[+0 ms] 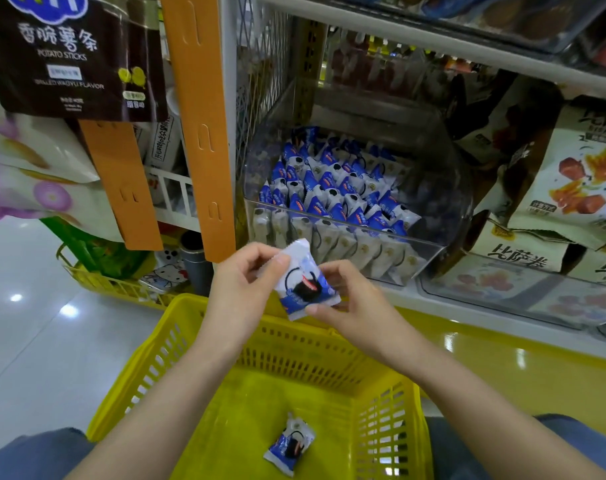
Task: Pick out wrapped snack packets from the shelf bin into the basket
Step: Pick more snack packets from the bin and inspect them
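A blue-and-white wrapped snack packet (303, 280) is held up between both hands above the far rim of the yellow basket (170, 344). My left hand (241, 285) pinches its top left corner, my right hand (346, 299) grips its lower right edge. A second, matching packet (289, 446) lies on the basket floor. Behind the hands, the clear plastic shelf bin (443, 188) holds several rows of the same packets (332, 192).
Large snack bags (571, 188) lean on the shelf to the right of the bin. An orange hanging strip (199, 126) and a dark potato-stick bag (73, 57) hang at the left. A smaller yellow basket (121, 285) with goods stands on the shiny floor.
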Tool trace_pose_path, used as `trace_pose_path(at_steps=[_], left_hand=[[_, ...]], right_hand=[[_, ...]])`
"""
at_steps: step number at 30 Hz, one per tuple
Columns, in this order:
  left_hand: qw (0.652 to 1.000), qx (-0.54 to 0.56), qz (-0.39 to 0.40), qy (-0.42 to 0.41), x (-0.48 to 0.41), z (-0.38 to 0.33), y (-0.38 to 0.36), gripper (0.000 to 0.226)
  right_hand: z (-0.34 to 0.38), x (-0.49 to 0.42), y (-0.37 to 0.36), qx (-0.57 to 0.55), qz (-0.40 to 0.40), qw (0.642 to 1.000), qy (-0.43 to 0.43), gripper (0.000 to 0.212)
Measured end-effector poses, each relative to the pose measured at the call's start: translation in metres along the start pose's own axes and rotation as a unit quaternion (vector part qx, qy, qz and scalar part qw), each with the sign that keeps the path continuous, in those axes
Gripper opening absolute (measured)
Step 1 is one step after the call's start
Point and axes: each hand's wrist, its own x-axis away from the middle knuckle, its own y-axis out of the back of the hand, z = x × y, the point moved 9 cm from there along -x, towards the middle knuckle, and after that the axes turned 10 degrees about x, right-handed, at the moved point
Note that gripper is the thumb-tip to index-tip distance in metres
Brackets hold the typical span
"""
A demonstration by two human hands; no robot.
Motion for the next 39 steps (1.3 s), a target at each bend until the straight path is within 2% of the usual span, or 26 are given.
trace_pose_path(at_steps=[1, 3, 6, 9, 12, 18, 21, 23, 25, 28, 30, 32, 34, 37, 39], left_hand=[[0.999, -0.029, 0.019, -0.015, 0.001, -0.003, -0.004, 0.02], [0.996, -0.065, 0.056, -0.029, 0.003, -0.005, -0.014, 0.025], [0.994, -0.073, 0.074, -0.017, 0.005, -0.002, -0.021, 0.022], [0.997, -0.038, 0.061, 0.002, 0.005, 0.0, -0.019, 0.02], [0.997, -0.041, 0.066, -0.009, 0.005, -0.005, -0.02, 0.023], [0.994, -0.059, 0.087, 0.008, 0.008, -0.002, -0.024, 0.022], [0.995, -0.046, 0.083, 0.014, 0.007, -0.003, -0.025, 0.017], [0.998, -0.041, 0.047, 0.014, 0.006, -0.001, -0.018, 0.008], [0.998, -0.051, 0.012, 0.028, 0.005, 0.003, -0.008, 0.013], [0.995, -0.021, 0.019, 0.099, 0.007, 0.013, -0.01, 0.032], [0.982, 0.06, 0.023, 0.175, 0.008, 0.022, -0.014, 0.042], [0.968, 0.127, 0.034, 0.213, 0.01, 0.025, -0.018, 0.046], [0.967, 0.154, 0.048, 0.197, 0.01, 0.02, -0.019, 0.043], [0.979, 0.131, 0.017, 0.153, 0.011, 0.011, -0.012, 0.016], [0.984, 0.109, -0.009, 0.141, 0.01, 0.009, -0.006, 0.016]], right_hand=[[0.006, 0.001, 0.003, 0.023, -0.019, 0.999, 0.026, 0.035], [0.016, 0.002, 0.011, 0.008, -0.064, 0.996, 0.057, 0.025], [0.016, 0.003, 0.023, -0.033, -0.112, 0.992, 0.05, 0.013], [0.01, 0.0, 0.025, -0.1, -0.11, 0.989, 0.024, 0.006], [0.01, -0.001, 0.021, -0.124, -0.088, 0.988, 0.026, 0.008], [0.023, 0.008, 0.028, 0.03, -0.137, 0.987, 0.083, 0.011], [0.035, 0.016, 0.035, 0.124, -0.19, 0.966, 0.127, 0.011], [0.04, 0.021, 0.043, 0.145, -0.236, 0.95, 0.141, 0.01], [0.04, 0.024, 0.053, 0.11, -0.275, 0.945, 0.139, 0.006], [0.038, 0.026, 0.063, 0.011, -0.299, 0.943, 0.146, 0.004], [0.044, 0.028, 0.059, 0.021, -0.291, 0.94, 0.177, 0.004], [0.053, 0.028, 0.048, 0.073, -0.259, 0.939, 0.215, 0.004], [0.059, 0.03, 0.037, 0.133, -0.235, 0.929, 0.253, 0.012], [0.064, 0.03, 0.026, 0.208, -0.212, 0.913, 0.281, 0.019], [0.057, 0.026, 0.026, 0.152, -0.203, 0.939, 0.23, 0.018]])
